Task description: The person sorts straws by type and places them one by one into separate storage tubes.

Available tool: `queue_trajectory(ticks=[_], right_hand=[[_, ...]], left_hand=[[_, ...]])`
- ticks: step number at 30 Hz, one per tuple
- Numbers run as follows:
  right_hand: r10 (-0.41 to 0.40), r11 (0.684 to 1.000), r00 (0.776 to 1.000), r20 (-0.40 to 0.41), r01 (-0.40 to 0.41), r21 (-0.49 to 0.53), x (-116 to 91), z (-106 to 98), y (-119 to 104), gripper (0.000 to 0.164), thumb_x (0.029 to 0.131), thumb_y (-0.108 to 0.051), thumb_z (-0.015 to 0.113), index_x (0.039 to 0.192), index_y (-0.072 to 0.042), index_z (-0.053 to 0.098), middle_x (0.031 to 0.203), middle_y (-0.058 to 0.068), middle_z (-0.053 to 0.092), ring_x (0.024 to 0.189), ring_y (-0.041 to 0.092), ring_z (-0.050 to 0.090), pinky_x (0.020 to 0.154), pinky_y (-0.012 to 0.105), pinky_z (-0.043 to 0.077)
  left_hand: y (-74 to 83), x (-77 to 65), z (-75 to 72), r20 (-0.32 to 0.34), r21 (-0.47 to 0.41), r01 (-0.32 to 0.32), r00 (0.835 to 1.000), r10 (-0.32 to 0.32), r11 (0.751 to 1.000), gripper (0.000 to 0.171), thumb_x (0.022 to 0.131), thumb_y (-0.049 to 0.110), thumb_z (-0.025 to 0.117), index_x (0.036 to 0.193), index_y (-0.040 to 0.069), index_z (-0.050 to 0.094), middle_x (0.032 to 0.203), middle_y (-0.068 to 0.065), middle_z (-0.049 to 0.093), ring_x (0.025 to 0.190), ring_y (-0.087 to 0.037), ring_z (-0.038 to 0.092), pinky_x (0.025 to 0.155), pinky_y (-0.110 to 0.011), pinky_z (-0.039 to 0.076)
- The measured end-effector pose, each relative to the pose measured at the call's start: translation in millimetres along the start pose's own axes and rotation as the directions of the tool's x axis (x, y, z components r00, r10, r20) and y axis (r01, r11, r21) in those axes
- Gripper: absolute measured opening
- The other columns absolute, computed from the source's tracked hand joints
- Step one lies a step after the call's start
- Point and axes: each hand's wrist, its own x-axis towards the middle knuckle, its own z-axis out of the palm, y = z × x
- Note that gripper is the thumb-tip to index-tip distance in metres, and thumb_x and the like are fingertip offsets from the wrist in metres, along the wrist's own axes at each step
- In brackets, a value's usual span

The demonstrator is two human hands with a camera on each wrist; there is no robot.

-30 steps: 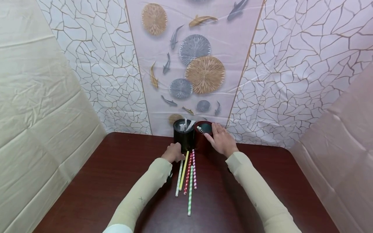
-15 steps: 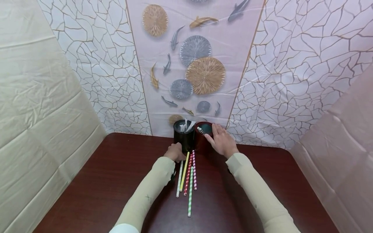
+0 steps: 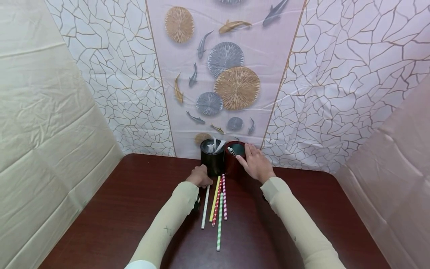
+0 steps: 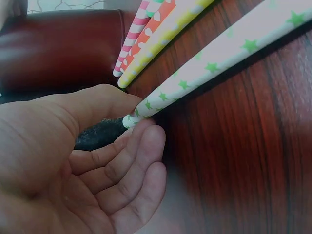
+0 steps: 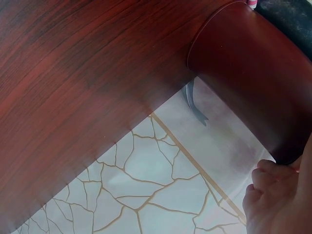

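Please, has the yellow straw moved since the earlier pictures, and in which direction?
Yes. In the head view, the yellow straw has moved slightly right, closer to the red straw, judged against the unmoved green straw.

A backdrop (image 3: 208,80) (printed with fish (image 3: 235,25)) hangs behind the reddish-brown table (image 3: 134,194).
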Motion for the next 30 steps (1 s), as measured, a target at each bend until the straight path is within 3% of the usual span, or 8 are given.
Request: queue_trajectory(ticks=[8, 16, 22, 26, 30], right_hand=[[-0.001, 1.0, 1.0, 0.007, 0.001, -0.006, 0, -1, 0, 0.083, 0.113, -0.057, 0.03, 0.165, 0.006, 0.021, 0.172, 0.027, 0.028, 0.16, 0.042, 0.029, 0.131, 0.054, 0.027], [0.003, 1.0, 1.0, 0.013, -0.003, 0.004, 0, 1, 2, 0.083, 0.113, -0.058, 0.029, 0.165, 0.006, 0.021, 0.172, 0.027, 0.027, 0.16, 0.042, 0.028, 0.13, 0.055, 0.027], [0.004, 1.0, 1.0, 0.009, -0.004, 0.007, 0, 1, 1, 0.083, 0.113, -0.058, 0.031, 0.165, 0.006, 0.023, 0.172, 0.027, 0.028, 0.16, 0.042, 0.029, 0.13, 0.055, 0.028], [0.002, 1.0, 1.0, 0.01, -0.002, 0.006, -1, 0, 1, 0.083, 0.113, -0.057, 0.031, 0.165, 0.007, 0.023, 0.172, 0.027, 0.028, 0.16, 0.043, 0.029, 0.13, 0.056, 0.028], [0.002, 1.0, 1.0, 0.012, -0.002, 0.011, -1, -1, 0, 0.083, 0.113, -0.057, 0.031, 0.165, 0.007, 0.022, 0.172, 0.027, 0.028, 0.16, 0.042, 0.029, 0.13, 0.056, 0.028]], left_hand=[[-6.0, -2.8, -7.4, -0.012, 0.045, -0.013, 1.0, 0.014, 0.999, 0.02, 0.098, 0.025, 0.073, 0.096, 0.006, 0.066, 0.07, -0.005, 0.071, 0.062, -0.021, 0.059, 0.056, -0.033, 0.045], [-5.7, -22.5, -23.3, -0.064, 0.037, -0.049, 0.997, 0.052, 0.998, 0.02, 0.098, 0.023, 0.074, 0.098, 0.005, 0.068, 0.074, -0.007, 0.076, 0.075, -0.026, 0.071, 0.06, -0.03, 0.048], [-5.9, -28.7, -33.5, -0.092, 0.074, -0.063, 0.993, 0.07, 0.995, 0.022, 0.098, 0.026, 0.075, 0.097, 0.005, 0.067, 0.071, -0.005, 0.076, 0.076, -0.023, 0.069, 0.07, -0.033, 0.052], [-5.3, -32.3, -40.6, -0.113, 0.11, -0.08, 0.989, 0.092, 0.991, 0.023, 0.097, 0.027, 0.075, 0.087, 0.007, 0.069, 0.065, -0.001, 0.073, 0.075, -0.021, 0.068, 0.078, -0.035, 0.054], [-3.4, -39.0, -49.8, -0.131, 0.112, -0.1, 0.985, 0.114, 0.989, 0.032, 0.096, 0.026, 0.076, 0.069, 0.009, 0.072, 0.064, -0.002, 0.074, 0.068, -0.02, 0.068, 0.074, -0.033, 0.051]])
